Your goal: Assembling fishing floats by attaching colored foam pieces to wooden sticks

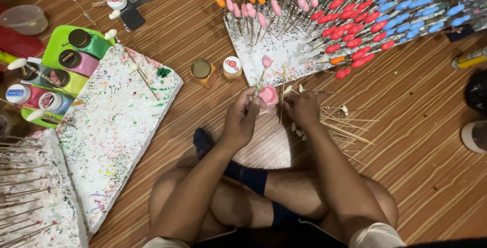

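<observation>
Hands meet over the wooden floor [406,141], just in front of the foam board [284,55] that bristles with painted sticks. Left hand [242,116] is closed, fingers pinched round a thin stick [261,78] that rises toward the board and carries a pink bud [267,61] at its tip. Right hand [303,108] is curled, fingertips closed on another stick [281,98] standing upright just beside the first; what tops it cannot be told. Between the two hands sits a small pink pot [269,95], touching or nearly touching the left fingers. Loose bare sticks [345,131] lie on the floor to the right of the right hand, on the near side of the board. Two small jars [215,71] stand just left of the board. Well left of it lies a paint-spattered foam slab [116,131].
</observation>
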